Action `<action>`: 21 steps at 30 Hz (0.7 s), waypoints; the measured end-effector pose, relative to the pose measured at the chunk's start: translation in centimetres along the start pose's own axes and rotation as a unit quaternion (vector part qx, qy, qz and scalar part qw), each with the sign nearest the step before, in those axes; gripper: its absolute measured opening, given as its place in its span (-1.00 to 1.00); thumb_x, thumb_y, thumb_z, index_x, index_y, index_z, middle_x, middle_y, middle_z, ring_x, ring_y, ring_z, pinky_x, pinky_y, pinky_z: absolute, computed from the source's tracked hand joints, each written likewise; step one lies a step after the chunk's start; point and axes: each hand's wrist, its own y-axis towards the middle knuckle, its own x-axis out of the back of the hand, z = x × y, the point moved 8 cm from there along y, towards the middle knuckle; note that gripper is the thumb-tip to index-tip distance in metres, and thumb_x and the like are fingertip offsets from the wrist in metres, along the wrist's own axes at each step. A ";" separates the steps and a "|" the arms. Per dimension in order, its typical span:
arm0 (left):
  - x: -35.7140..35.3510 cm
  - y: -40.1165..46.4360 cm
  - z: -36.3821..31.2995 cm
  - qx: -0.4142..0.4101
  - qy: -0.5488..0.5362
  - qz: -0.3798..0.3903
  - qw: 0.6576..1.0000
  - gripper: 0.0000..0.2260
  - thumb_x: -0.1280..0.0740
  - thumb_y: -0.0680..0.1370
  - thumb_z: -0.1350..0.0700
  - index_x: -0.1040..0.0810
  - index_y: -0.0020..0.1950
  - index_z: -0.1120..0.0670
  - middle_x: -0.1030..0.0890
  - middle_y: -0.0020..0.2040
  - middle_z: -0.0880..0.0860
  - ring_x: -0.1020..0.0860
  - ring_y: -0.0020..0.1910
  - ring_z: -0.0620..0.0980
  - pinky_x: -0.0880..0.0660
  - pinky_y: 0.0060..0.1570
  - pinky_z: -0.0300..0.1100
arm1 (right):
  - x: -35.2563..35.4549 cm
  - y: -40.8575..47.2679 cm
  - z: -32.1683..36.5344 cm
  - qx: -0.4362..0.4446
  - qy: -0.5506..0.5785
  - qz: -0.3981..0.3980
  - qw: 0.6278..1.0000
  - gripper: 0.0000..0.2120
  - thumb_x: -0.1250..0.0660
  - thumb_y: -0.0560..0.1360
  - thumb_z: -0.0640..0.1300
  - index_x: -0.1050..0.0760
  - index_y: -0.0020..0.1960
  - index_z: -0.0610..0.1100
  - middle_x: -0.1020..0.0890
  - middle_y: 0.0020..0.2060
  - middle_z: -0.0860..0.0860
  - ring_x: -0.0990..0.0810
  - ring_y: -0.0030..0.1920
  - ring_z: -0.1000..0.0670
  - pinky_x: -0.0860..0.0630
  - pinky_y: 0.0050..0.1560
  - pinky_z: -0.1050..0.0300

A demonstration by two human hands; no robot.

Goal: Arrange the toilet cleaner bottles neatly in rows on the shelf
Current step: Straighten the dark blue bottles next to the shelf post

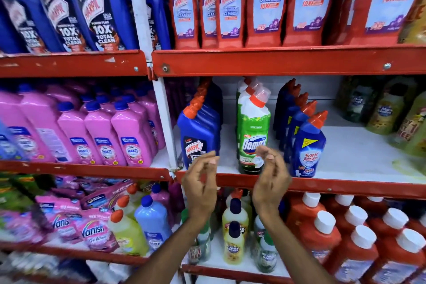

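Note:
On the middle shelf [345, 159] stand three rows of toilet cleaner bottles running front to back. A row of blue Harpic bottles [198, 131] is on the left, green Domex bottles [253, 131] in the centre, and blue Sani Fresh bottles [307, 145] on the right. Both hands hover just in front of the shelf's red edge. My left hand [201, 182] is below the front Harpic bottle, fingers curled and apart, holding nothing. My right hand [270, 180] is in front of the Domex bottle's lower label, fingers loosely bent, also empty.
Red Harpic Bathroom Cleaner bottles [269, 2] fill the shelf above, big blue Harpic bottles [96, 7] to their left. Pink Shakti bottles [103, 136] stand at left, greenish bottles [387, 110] at far right. Below are red white-capped bottles [341, 237], yellow bottles [235, 226] and Vanish pouches [94, 230].

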 end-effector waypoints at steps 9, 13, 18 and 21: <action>3.5 3.7 4.7 0.164 0.018 0.013 0.986 -0.33 -0.19 0.52 -0.32 -0.39 0.52 0.03 -0.50 0.49 0.05 -0.46 0.45 0.00 -0.35 0.53 0.07 | -10.5 -4.1 -2.8 -0.174 -0.103 0.257 0.945 -0.50 -0.03 0.70 0.01 -0.19 0.60 -0.10 -0.30 0.58 0.00 -0.26 0.56 0.05 -0.13 0.47 0.25; 2.6 4.9 4.4 0.183 -0.019 0.072 0.980 -0.56 -0.14 0.71 -0.13 -0.33 0.55 0.00 -0.44 0.40 -0.16 -0.43 0.18 -0.54 -0.28 0.29 -0.52 | -11.8 -3.9 -3.6 -0.196 -0.120 0.273 0.934 -0.49 0.05 0.70 0.06 -0.18 0.61 -0.07 -0.29 0.59 -0.01 -0.25 0.57 0.03 -0.12 0.37 0.30; 2.0 4.9 5.6 0.214 -0.049 0.114 0.969 -0.40 -0.11 0.59 -0.40 -0.41 0.51 -0.09 -0.53 0.44 -0.08 -0.49 0.34 -0.30 -0.35 0.50 -0.12 | -12.0 -3.8 -4.5 -0.218 -0.084 0.252 0.939 -0.49 0.04 0.69 0.11 -0.31 0.55 -0.05 -0.49 0.44 0.00 -0.46 0.43 0.02 -0.34 0.44 0.13; 1.9 4.7 4.5 0.198 -0.049 0.120 0.972 -0.43 -0.10 0.65 -0.27 -0.34 0.57 0.01 -0.47 0.49 -0.05 -0.43 0.39 -0.23 -0.31 0.46 -0.20 | -11.9 -3.8 -4.3 -0.216 -0.084 0.254 0.939 -0.53 0.04 0.69 0.09 -0.40 0.48 -0.03 -0.57 0.28 0.03 -0.54 0.25 0.07 -0.42 0.23 0.22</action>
